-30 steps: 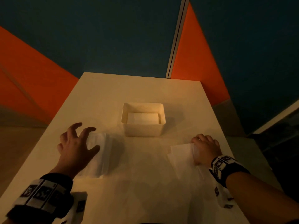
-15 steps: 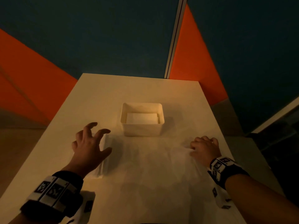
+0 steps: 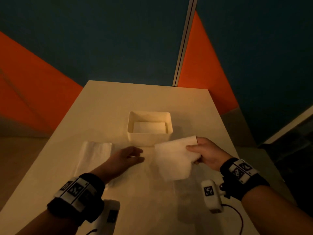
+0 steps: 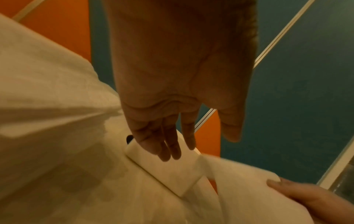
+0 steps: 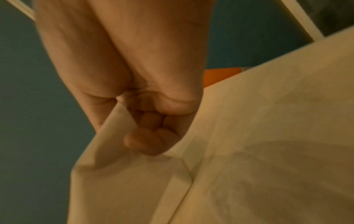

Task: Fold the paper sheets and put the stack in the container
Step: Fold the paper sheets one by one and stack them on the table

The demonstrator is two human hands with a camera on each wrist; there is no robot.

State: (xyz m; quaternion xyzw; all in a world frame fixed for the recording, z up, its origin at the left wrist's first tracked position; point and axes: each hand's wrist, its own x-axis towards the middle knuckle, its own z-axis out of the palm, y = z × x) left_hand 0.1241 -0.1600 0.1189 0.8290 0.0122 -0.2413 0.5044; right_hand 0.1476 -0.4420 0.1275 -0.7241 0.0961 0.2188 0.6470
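My right hand [image 3: 199,152] pinches the right edge of a white paper sheet [image 3: 174,158] and holds it just above the table, in front of the white container [image 3: 149,138]. The right wrist view shows curled fingers [image 5: 145,144] gripping that paper sheet [image 5: 134,181]. A folded white sheet [image 3: 149,127] lies inside the container. My left hand [image 3: 130,155] hovers with straight fingers over the table, right of the stack of paper sheets [image 3: 94,153]. In the left wrist view the left hand's fingers [image 4: 168,145] point toward the container [image 4: 168,169].
The pale table [image 3: 144,99] is narrow, with edges close on both sides and orange and teal wall panels behind it. Wrist cameras and a cable [image 3: 237,216] hang near the table's near end.
My right hand lifted the sheet off the right side of the table and carried it toward the middle. My left hand left the stack and moved right, its fingers straightening.
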